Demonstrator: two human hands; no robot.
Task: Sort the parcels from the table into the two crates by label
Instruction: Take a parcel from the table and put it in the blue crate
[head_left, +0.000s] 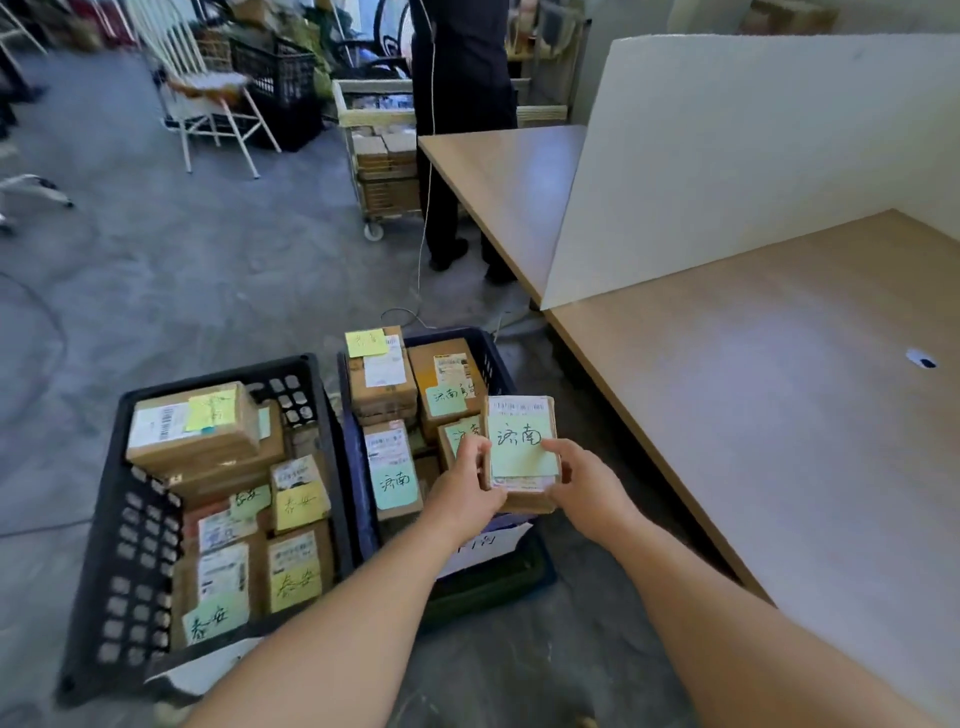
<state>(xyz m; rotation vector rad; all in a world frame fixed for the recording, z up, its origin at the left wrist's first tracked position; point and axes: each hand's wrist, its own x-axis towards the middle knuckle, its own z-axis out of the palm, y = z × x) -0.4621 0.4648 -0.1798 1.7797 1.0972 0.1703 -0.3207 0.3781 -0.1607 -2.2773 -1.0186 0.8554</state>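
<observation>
Small brown parcel (522, 499), green handwritten note (519, 449) uppermost, held over near right corner of blue crate (493, 358). Gripped at left edge by left hand (465, 486), at right edge by right hand (582, 486). Black crate (135, 571) just beside; table (753, 415) to the right.

Table (779, 415) right — crates (322, 395) left.

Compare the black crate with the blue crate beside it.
The black crate stands left, the blue crate right. Parcels in the black crate carry yellow and green notes reading 泰安; the blue crate's carry mostly green ones reading 济南. The left hand and right hand hold a parcel over the blue crate, none over the black crate. Both sit on the floor, holding parcels.
</observation>
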